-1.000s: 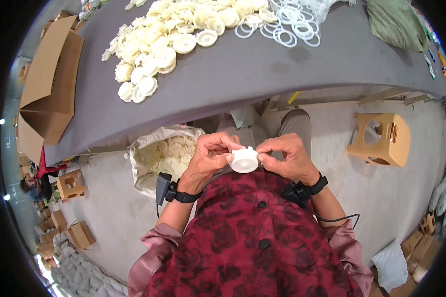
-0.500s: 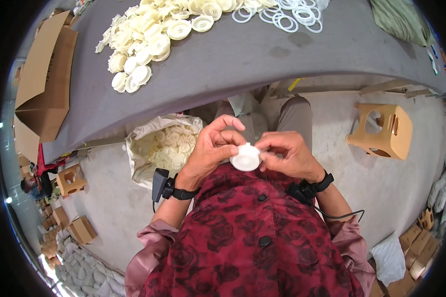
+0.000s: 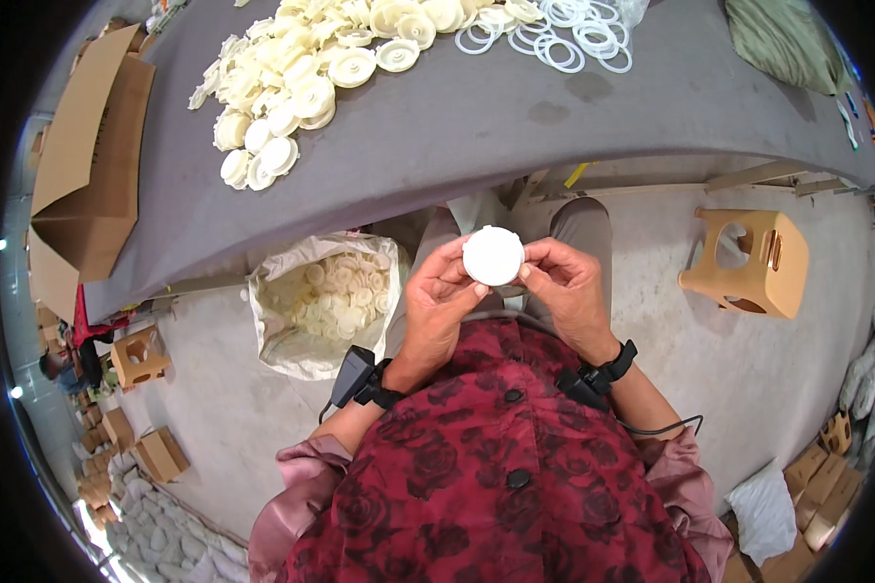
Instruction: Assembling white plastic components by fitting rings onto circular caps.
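A round white plastic cap (image 3: 493, 257) with small tabs on its rim is held up between both hands, its flat face toward me. My left hand (image 3: 439, 299) pinches its left edge with thumb and fingers. On the opposite edge, my right hand (image 3: 569, 289) grips it the same way. Beyond them on the grey-covered table (image 3: 437, 126) lies a heap of cream plastic caps (image 3: 311, 73). Several translucent white rings (image 3: 578, 37) lie beside that heap. Below the table edge, left of my hands, an open white sack (image 3: 280, 340) contains many similar cream caps.
An open cardboard box (image 3: 92, 165) stands at the table's left end. Tan plastic stools stand on the floor at the right (image 3: 749, 260) and left (image 3: 140, 356). A green cloth bundle (image 3: 786, 41) lies at the table's far right.
Both hands have lifted the cap slightly away from my body and turned it so its flat face shows. My right fingers, blurred before, now hold its right edge.
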`<move>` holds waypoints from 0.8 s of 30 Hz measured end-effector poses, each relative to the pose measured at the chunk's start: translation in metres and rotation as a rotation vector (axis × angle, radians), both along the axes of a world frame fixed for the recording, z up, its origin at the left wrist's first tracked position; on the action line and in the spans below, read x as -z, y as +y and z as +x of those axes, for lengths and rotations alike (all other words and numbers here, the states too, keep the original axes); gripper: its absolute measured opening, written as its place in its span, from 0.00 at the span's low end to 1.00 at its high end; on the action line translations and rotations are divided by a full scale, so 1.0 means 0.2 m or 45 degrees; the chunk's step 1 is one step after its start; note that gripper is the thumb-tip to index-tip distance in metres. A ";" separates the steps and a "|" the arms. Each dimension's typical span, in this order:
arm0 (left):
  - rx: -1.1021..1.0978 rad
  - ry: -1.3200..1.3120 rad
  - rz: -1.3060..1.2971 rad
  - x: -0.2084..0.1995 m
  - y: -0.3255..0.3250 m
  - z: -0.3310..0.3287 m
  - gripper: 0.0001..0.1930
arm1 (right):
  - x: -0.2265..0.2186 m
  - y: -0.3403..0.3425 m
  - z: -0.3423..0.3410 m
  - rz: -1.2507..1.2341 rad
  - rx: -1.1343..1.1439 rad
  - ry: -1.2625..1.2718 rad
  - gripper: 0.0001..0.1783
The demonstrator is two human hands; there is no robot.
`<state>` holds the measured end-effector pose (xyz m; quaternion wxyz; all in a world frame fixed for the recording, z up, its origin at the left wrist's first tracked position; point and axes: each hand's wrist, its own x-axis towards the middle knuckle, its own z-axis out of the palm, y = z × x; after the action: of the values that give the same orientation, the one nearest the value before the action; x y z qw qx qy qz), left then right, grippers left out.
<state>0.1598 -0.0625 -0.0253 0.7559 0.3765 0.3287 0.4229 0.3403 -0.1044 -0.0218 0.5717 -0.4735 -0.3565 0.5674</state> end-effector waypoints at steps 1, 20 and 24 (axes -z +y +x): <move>0.006 -0.032 -0.020 -0.01 0.01 -0.01 0.28 | 0.00 0.00 0.00 0.002 0.002 0.000 0.07; 0.223 0.147 0.271 -0.07 0.06 -0.11 0.29 | -0.04 0.00 0.03 0.249 -0.035 -0.022 0.16; 0.303 0.271 0.404 -0.08 0.09 -0.17 0.27 | -0.06 0.00 0.05 0.271 -0.114 -0.075 0.11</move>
<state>0.1256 -0.0447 -0.0085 0.6928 0.5695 0.2890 0.3350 0.3496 -0.1053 -0.0103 0.5821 -0.4100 -0.4522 0.5372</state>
